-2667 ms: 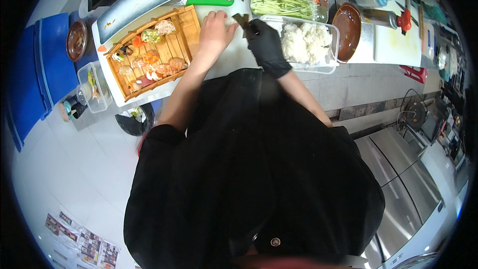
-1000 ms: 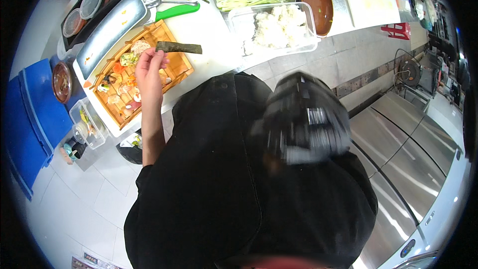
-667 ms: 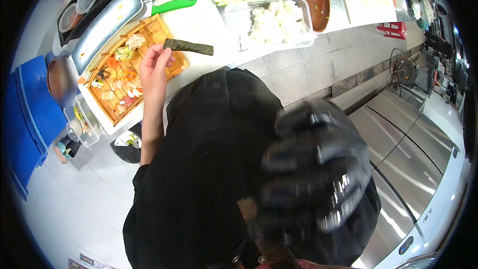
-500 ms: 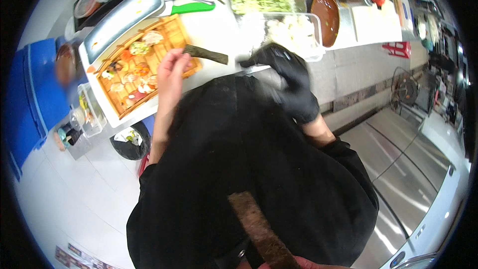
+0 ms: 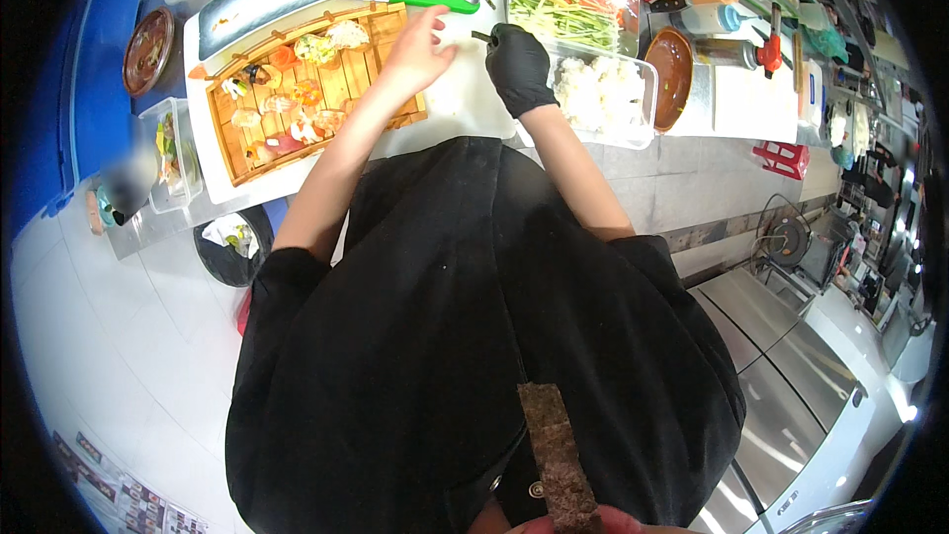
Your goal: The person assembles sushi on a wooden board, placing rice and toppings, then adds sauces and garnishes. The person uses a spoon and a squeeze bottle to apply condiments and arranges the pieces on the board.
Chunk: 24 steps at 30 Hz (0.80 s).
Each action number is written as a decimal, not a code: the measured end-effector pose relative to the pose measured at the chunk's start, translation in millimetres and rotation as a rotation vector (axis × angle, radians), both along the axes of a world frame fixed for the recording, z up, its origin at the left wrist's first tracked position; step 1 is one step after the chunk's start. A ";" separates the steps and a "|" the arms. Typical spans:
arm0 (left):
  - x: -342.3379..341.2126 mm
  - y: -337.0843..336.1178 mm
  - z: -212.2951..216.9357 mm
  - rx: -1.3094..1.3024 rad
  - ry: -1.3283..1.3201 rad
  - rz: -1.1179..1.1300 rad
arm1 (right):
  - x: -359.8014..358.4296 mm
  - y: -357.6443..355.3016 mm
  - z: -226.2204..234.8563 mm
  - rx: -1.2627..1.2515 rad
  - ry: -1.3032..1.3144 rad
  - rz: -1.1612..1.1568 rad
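My left hand (image 5: 420, 51), bare, hovers over the white cutting board (image 5: 465, 89) with its fingers apart and nothing visible in them. Just beyond its fingertips lies a knife with a green handle (image 5: 435, 0). My right hand (image 5: 519, 69), in a black glove, is closed. From its left side pokes the short dark end of a nori strip (image 5: 481, 37); the glove hides the rest. Left of my hands stands a boat-shaped bamboo tray (image 5: 390, 40) holding several pieces of sushi (image 5: 301, 129). A second nori strip (image 5: 556, 445) hangs before my black clothing at the lower edge.
Beside my right hand sits a clear container of rice (image 5: 601, 94). Behind it is a tray of cut vegetables (image 5: 563, 20). A brown oval dish (image 5: 672, 79) stands further right. A long grey-blue platter (image 5: 287, 5) lies behind the bamboo tray. A lined bin (image 5: 235, 242) is below left.
The nori strip has passed from my left hand to my gloved right hand. Both hands now reach farther forward over the board, and my left fingers have opened.
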<state>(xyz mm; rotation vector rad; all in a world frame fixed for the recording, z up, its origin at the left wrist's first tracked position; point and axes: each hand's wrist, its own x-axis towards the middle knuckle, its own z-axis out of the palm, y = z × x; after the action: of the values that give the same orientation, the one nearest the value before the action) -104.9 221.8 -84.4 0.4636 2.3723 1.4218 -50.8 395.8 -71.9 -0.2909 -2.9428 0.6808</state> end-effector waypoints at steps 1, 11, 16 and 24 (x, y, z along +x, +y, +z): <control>0.2 4.3 -5.0 -0.053 0.102 -0.070 | -1.8 -2.7 -7.1 0.020 0.021 0.011; -10.0 16.8 -29.1 -0.017 0.226 -0.240 | -3.2 -15.0 -46.5 0.002 0.042 -0.017; -12.1 23.6 -27.9 -0.080 0.264 -0.254 | 0.1 -16.3 -53.2 -0.013 0.116 -0.009; 11.4 36.8 -22.2 -0.144 0.280 0.045 | 14.8 -23.4 -45.6 -0.124 0.054 0.021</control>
<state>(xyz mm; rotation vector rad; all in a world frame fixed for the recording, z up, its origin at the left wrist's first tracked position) -93.5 258.6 -106.6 0.6085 2.6988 1.2627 -36.0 372.3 -117.6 -0.2478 -2.8621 0.8624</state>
